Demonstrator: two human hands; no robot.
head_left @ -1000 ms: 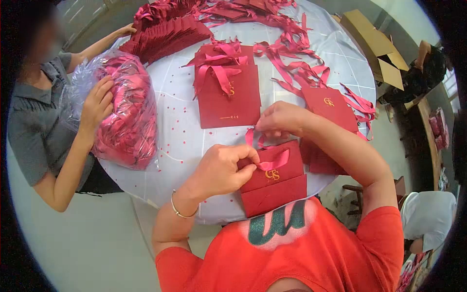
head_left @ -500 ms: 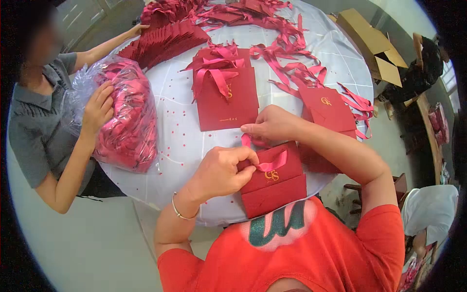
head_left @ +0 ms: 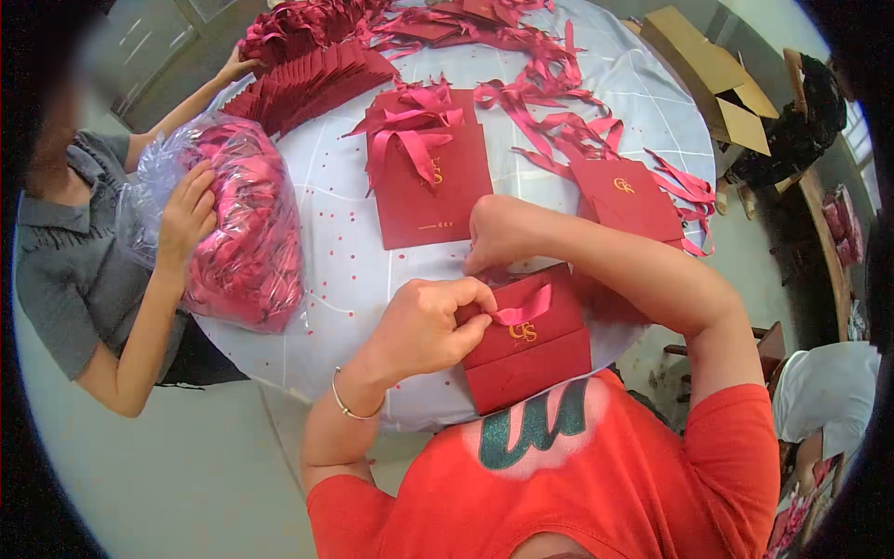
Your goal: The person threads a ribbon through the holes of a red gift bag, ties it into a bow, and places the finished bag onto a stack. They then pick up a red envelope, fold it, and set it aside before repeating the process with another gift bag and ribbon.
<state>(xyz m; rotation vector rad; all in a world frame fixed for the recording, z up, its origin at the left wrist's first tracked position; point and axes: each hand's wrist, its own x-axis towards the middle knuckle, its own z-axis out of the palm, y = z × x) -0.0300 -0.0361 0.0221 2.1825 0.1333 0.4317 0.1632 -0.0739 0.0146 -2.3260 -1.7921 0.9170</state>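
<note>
Near the table's front edge lies a dark red bag (head_left: 531, 373) with gold letters and a pink ribbon (head_left: 529, 306). My left hand (head_left: 433, 326) pinches the ribbon between thumb and index finger over the bag's left part. Just beyond the bag's far edge is my right hand (head_left: 498, 233), its fingers curled and pointing down; what they hold, if anything, is hidden. A stack of red bags with ribbons (head_left: 433, 186) lies beyond my hands. Another red stack (head_left: 624, 200) sits to the right, partly under my right forearm.
A person at the left rests one hand on a clear plastic sack of pink ribbons (head_left: 244, 233) and reaches toward a row of red bags (head_left: 312, 88). Loose ribbons (head_left: 559, 121) trail across the white-covered table (head_left: 345, 270). An open cardboard box (head_left: 703, 65) is at the back right.
My right hand has turned downward and closed in behind the bag, and the ribbon loop that stood by its thumb no longer shows. My left hand keeps its pinch.
</note>
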